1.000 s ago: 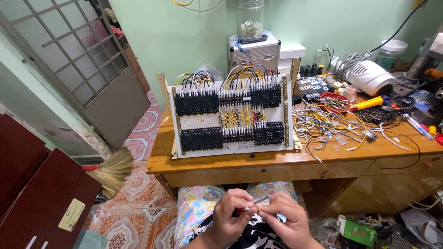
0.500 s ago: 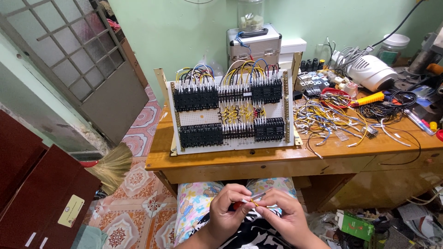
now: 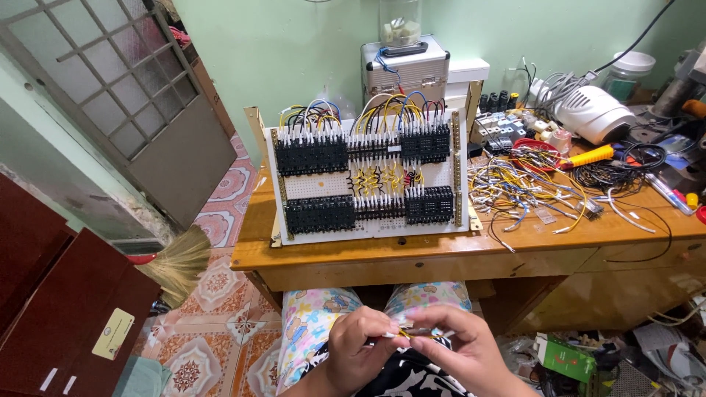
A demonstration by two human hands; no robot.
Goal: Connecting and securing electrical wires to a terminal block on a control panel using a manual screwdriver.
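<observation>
My left hand (image 3: 362, 347) and my right hand (image 3: 457, 350) meet over my lap, below the desk's front edge. Together they pinch a short thin wire (image 3: 412, 332) with a yellowish part and pale ends, held level between the fingertips. On the wooden desk (image 3: 412, 250) in front of me leans a white perforated panel (image 3: 368, 176) carrying rows of black terminal blocks joined by yellow, blue, black and white wires. Neither hand touches the panel.
A heap of loose cut wires (image 3: 529, 187) lies right of the panel, with a yellow-handled tool (image 3: 588, 156) and a white appliance (image 3: 592, 114) behind. A metal case (image 3: 404, 70) stands at the back. A broom (image 3: 173, 261) and a dark cabinet (image 3: 59, 316) are at left.
The view has tipped down a little. My hands have drawn closer together and moved slightly up over my lap, still working the small wire between the fingertips.
</observation>
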